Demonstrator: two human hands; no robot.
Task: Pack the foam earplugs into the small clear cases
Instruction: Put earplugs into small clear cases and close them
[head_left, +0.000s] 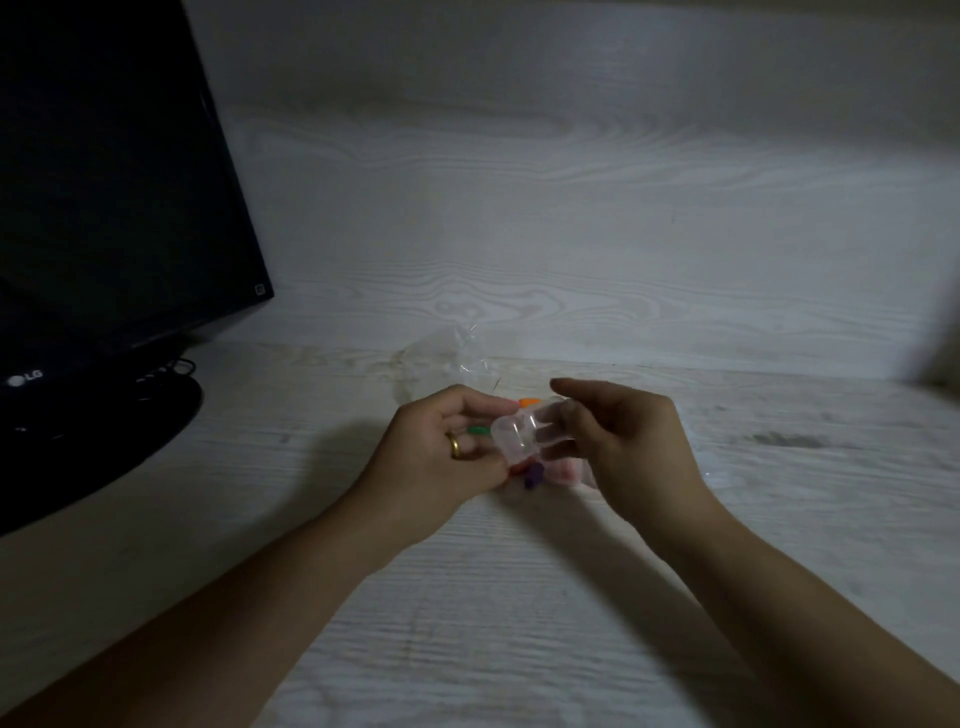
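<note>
Pale wood-grain table (519, 597) fills the view; a wall panel of the same finish rises behind it. Dark monitor (104, 171) on its stand at 10 o'clock, well apart from the work. Crumpled clear plastic bag (447, 358) lies on the table at 12 o'clock of the hands, just beyond them. Both hands meet near centre. Right hand (623, 441) has its fingers curled round one end of the small clear case (519, 431); left hand (441, 457), ring on one finger, closes its fingers on the other end. The case's long axis seems to run roughly 9 to 3 o'clock between the two hands, hanging above the table. Whether the lid is open, cannot tell; dim and blurred. Loose foam earplugs sit close under and around the case: orange earplug (530, 401) at its 12 o'clock, green earplug (478, 431) at 9 o'clock beside the left fingers, purple earplug (533, 475) at 6 o'clock. Judgement: the left fingers are nearest the green one; the case itself shadows the purple one and would need lifting clear.
</note>
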